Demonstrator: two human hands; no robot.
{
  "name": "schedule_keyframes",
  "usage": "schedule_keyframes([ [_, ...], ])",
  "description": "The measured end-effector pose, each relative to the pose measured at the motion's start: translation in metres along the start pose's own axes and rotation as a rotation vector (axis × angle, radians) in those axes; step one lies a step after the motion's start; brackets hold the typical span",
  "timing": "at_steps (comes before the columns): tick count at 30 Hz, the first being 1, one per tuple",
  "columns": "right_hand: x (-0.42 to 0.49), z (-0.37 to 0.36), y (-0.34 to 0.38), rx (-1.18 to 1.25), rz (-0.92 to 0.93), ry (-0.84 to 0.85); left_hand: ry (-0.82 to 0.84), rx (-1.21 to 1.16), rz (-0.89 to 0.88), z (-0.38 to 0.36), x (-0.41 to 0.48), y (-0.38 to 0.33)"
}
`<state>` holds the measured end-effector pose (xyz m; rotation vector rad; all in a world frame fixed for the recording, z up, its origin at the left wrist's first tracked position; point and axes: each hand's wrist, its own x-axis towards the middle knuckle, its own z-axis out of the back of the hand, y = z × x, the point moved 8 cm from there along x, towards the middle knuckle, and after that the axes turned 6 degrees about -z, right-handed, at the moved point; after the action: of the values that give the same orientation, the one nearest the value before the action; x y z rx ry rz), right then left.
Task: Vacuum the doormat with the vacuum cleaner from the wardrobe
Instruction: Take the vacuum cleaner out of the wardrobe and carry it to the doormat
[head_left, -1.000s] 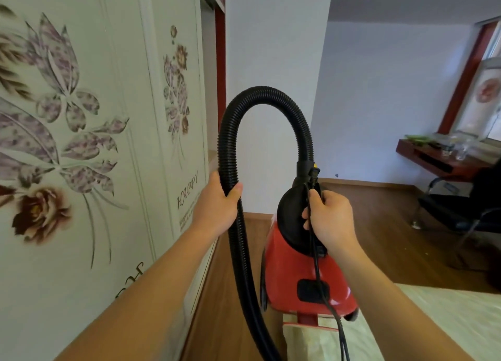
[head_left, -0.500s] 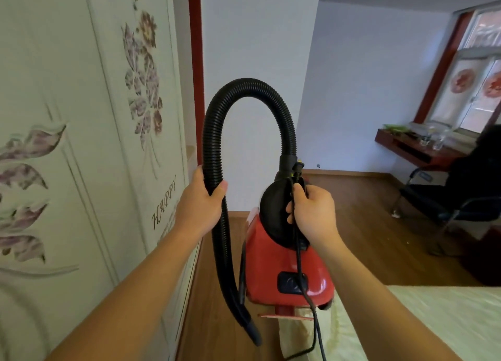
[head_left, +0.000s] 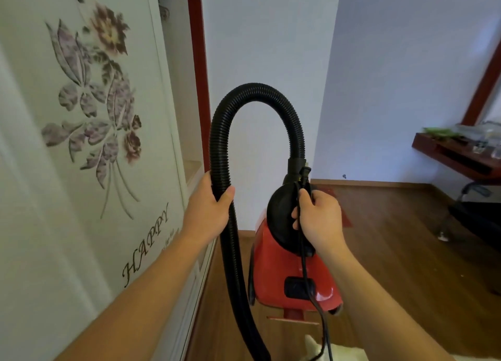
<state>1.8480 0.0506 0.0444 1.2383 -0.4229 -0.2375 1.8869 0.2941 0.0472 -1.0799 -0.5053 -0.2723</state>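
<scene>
Vacuum cleaner (head_left: pixel 292 279), red with a black top, hangs in the air in front of you, above the wooden floor (head_left: pixel 393 238) and just right of the flowered wardrobe door (head_left: pixel 95 116). Your right grip (head_left: pixel 320 217) is curled round its top and the black cord (head_left: pixel 305 265). Your left grip (head_left: pixel 208 206) is wrapped round the ribbed hose (head_left: pixel 254 89), which arches up between them.

Soft daylight enters from the right of the glossy red plastic vacuum cleaner body (head_left: pixel 295 274), leaving a faint sheen on it. Left of it, the white flower-printed wardrobe door (head_left: pixel 81 144) bows and blurs toward the edge; shadows are weak.
</scene>
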Motion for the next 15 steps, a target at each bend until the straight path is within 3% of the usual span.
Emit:
schedule_keyframes([
  [5, 0.085, 0.007, 0.000, 0.001, 0.006, 0.004, -0.030, 0.011, 0.003, -0.045, 0.069, 0.007],
  [15, 0.229, 0.011, -0.030, -0.038, -0.014, -0.101, 0.073, -0.036, -0.033, -0.151, 0.196, 0.043],
])
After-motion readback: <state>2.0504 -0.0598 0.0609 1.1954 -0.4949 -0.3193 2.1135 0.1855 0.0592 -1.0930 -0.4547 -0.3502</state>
